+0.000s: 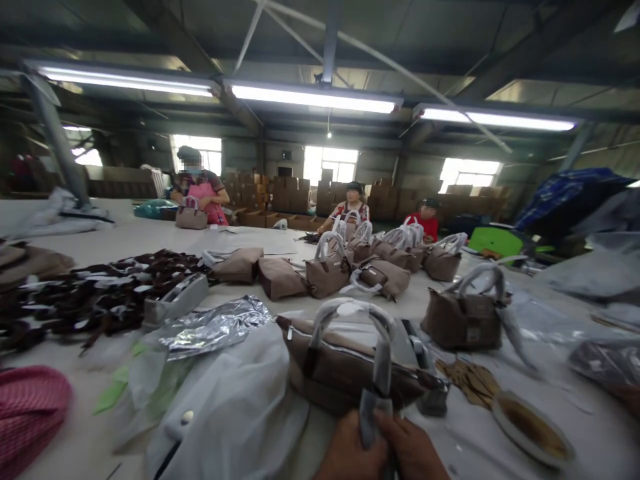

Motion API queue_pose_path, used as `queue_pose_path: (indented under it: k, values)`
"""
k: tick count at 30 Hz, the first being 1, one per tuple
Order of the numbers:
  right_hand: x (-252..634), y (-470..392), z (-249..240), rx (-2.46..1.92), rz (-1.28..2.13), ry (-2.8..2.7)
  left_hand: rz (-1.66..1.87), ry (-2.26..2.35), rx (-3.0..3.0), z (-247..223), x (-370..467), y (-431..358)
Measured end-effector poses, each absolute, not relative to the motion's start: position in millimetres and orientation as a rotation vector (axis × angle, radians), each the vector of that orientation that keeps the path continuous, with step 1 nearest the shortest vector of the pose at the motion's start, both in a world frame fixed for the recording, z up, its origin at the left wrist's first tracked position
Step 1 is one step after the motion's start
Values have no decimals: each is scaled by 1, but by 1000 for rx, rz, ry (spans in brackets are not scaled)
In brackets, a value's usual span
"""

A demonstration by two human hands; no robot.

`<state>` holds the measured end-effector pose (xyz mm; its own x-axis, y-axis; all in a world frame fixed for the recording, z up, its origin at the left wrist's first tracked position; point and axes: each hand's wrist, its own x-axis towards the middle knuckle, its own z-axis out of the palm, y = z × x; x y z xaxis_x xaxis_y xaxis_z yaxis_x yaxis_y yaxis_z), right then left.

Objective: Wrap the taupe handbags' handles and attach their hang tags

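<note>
A taupe handbag with a zip along its top sits right before me, its handles covered in pale wrapping. At the lower edge of the view, my left hand and my right hand are close together. Both are closed around a flat grey strip, which stands up in front of the bag's near handle. Whether the strip is joined to that handle I cannot tell. The lower parts of both hands are cut off.
Several more handbags stand across the white table. Dark brown straps lie heaped at left, beside silver foil and white plastic sheeting. A shallow dish is at right. A person across the table handles a bag.
</note>
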<state>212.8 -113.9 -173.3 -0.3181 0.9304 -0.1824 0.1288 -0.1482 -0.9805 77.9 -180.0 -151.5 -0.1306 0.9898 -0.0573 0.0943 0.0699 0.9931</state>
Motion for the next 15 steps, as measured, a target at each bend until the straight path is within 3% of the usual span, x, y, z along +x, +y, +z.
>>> queue_pose_path:
  k: [7, 11, 15]
  values:
    - [201, -139, -155, -988, 1669, -1185, 1293, 1440, 985, -152, 90, -189]
    - [218, -135, -139, -892, 1587, -1476, 1281, 1389, 875, -144, 88, -191]
    - [268, -102, -117, -1126, 1098, -1564, 1255, 1348, 827, -139, 76, -185]
